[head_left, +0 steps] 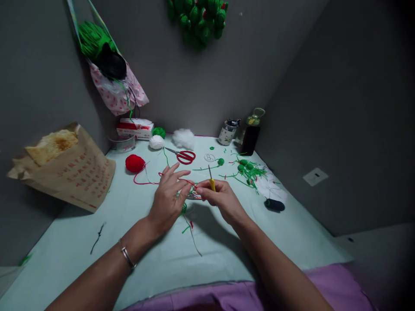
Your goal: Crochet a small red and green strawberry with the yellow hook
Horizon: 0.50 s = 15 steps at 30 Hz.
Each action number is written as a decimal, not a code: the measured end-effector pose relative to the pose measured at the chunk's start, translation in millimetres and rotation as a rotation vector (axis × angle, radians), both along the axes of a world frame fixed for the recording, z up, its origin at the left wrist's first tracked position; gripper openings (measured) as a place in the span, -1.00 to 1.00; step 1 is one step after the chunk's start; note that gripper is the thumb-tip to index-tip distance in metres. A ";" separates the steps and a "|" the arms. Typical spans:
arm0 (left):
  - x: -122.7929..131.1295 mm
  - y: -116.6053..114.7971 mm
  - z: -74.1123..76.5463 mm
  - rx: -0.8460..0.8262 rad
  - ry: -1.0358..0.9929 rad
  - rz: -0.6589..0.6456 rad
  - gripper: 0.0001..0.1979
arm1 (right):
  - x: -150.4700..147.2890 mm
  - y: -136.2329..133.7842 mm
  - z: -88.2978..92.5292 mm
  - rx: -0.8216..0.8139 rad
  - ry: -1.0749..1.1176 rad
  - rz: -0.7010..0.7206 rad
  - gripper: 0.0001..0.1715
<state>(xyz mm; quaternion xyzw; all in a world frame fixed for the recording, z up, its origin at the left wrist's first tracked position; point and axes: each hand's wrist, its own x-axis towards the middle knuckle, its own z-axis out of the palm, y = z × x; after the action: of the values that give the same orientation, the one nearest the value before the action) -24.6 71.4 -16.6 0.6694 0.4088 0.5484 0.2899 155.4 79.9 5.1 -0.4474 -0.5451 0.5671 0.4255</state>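
Note:
Red yarn [190,182] runs over the fingers of my left hand [167,199], which holds it taut with the fingers partly spread. My right hand [223,199] grips a yellow-handled crochet hook [212,183], its thin shaft pointing up. Thumb and forefinger of that hand also pinch the red yarn, close to my left fingertips. The strand leads back to a red yarn ball [135,163] on the left. Below my hands lie green yarn [184,209] and short red and green scraps. A metal tool [193,197] is partly hidden behind my fingers.
Red-handled scissors [186,157] lie beyond my hands, near a white yarn ball [157,142] and stuffing [183,138]. Green crocheted pieces [248,168] are at right, beside a dark spool [274,205]. A paper food bag [71,172] stands left; a bottle [253,125] stands at the back.

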 end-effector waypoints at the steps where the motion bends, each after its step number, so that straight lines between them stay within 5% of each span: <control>1: 1.6 -0.7 0.1 -0.070 -0.077 -0.020 -0.84 | 0.4 -0.4 0.1 0.011 -0.007 0.004 -0.71; 9: 12.1 -1.8 0.5 -0.483 -0.541 -0.135 -0.82 | 3.5 5.7 -8.6 -0.028 0.018 0.068 -0.75; 15: 13.1 1.7 -6.4 -0.627 -0.696 -0.205 -0.86 | 7.9 12.7 -13.3 -0.077 0.139 0.005 -0.75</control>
<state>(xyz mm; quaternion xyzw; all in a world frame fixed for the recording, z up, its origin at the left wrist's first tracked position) -11.5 73.1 -23.1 0.3632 0.3652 0.5588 0.6499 163.3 92.6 -8.3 -0.4216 -0.4930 0.6186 0.4434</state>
